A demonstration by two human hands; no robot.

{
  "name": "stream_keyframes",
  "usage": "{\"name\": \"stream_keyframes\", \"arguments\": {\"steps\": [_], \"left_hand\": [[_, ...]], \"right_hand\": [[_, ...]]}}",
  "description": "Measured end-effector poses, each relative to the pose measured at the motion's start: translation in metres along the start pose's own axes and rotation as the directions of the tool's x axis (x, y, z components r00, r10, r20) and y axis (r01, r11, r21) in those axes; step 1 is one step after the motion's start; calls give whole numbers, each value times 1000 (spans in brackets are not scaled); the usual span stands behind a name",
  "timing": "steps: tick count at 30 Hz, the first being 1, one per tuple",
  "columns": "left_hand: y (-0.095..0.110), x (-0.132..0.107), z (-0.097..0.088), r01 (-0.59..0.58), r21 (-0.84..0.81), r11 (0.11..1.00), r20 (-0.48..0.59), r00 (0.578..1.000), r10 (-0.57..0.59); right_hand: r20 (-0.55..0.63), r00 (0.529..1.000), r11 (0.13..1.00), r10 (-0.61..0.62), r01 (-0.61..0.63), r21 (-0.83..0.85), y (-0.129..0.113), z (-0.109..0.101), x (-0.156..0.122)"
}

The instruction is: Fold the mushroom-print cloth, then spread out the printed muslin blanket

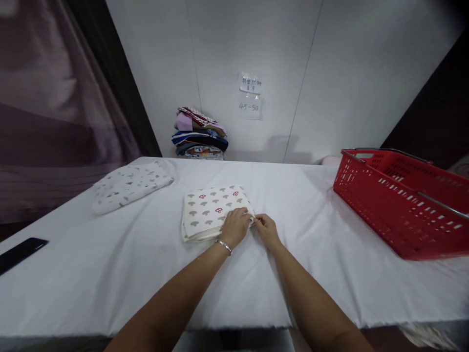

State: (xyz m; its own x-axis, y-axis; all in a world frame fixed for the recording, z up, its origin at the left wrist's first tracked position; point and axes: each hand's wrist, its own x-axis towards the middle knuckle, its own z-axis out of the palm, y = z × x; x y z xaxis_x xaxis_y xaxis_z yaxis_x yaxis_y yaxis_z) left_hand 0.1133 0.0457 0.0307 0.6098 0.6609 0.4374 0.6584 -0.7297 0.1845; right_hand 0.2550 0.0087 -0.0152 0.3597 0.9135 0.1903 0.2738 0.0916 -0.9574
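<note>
Folded cloth (205, 210) located mid-surface (154, 274). My left fingers (240, 211) rest on its near right corner, seemingly to steady it; whether they grip, I cannot tell. My right fingers (261, 218) pinch that corner's edge, presumably to control it. Cream fabric, layered, grey mushroom print, red motifs

Red basket (403, 215), black phone (22, 250), wall notes (251, 108)
</note>
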Motion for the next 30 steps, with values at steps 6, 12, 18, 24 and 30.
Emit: {"name": "stream_keyframes", "arguments": {"steps": [6, 12, 18, 24, 30], "left_hand": [[-2, 1, 1, 28, -17, 999, 5, 1000, -28], [-1, 8, 0, 37, -25, 999, 72, 997, -35], [-6, 11, -1, -40, -66, 997, 97, 994, 46], [-6, 4, -3, -115, -69, 991, 43, 992, 119], [-7, -2, -8, -135, -3, 991, 43, 990, 135]], "right_hand": [[-3, 999, 999, -37, 37, -18, 0, 0, 1], [0, 995, 994, -103, 103, -41, -1, 0, 0], [-1, 989, 988, -147, 147, -55, -1, 0, -1], [-12, 990, 988, -141, 140, -62, -2, 0, -1], [-1, 988, 986, -153, 153, -66, -2, 0, -2]]}}
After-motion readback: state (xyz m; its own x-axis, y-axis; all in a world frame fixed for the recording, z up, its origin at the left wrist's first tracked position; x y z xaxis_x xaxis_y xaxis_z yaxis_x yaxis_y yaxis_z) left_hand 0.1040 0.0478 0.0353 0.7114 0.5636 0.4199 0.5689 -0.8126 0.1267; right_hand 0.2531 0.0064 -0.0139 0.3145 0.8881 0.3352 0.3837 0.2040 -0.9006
